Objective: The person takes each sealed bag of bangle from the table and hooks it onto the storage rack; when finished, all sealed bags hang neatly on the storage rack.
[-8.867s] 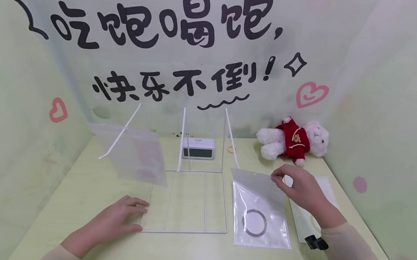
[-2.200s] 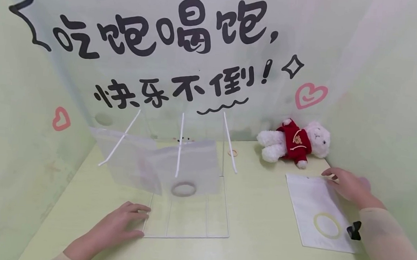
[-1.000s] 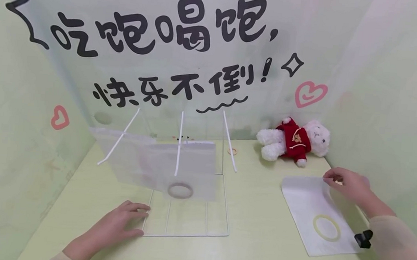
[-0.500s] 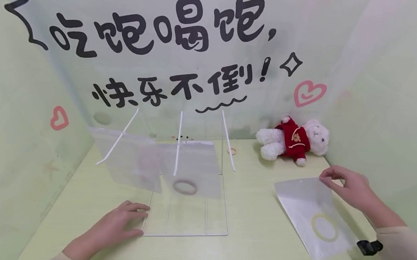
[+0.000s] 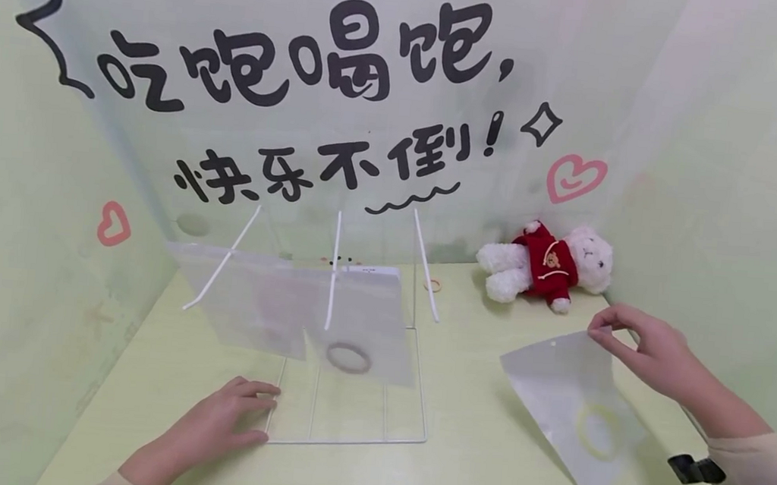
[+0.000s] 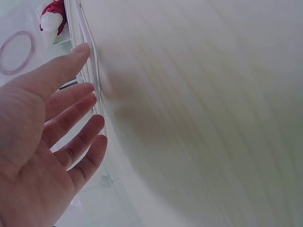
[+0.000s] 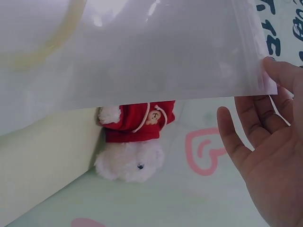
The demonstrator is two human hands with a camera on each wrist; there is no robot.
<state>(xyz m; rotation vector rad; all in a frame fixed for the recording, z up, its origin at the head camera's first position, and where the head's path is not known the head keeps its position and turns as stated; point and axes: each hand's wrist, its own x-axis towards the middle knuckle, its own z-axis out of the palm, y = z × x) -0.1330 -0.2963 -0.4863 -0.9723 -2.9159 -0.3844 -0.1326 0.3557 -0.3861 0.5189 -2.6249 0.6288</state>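
My right hand [image 5: 653, 362] pinches the top corner of a clear plastic zip bag [image 5: 548, 384] between thumb and fingers. A yellow ring [image 7: 78, 19] lies inside this bag, which hangs tilted above the table. My left hand [image 5: 210, 419] rests its fingertips against the left edge of a white wire rack's base [image 5: 345, 445], with the fingers loosely extended in the left wrist view. From the rack's middle prong hangs a bag [image 5: 376, 310] with a brownish ring [image 5: 329, 357]. Another bag [image 5: 221, 283], with something pinkish in it, hangs on the left prong.
The right prong [image 5: 427, 268] carries no bag. A white plush toy in a red hoodie [image 5: 544, 262] lies at the back right. A white digital clock [image 5: 382, 272] is mostly hidden behind the middle bag. Near it lies a small orange ring [image 5: 432, 285]. Printed curtains enclose the table.
The bag with the brownish ring went from my right hand to the middle prong. My right hand then gripped the yellow-ring bag and lifted it leftward off the table. My left hand stayed put.
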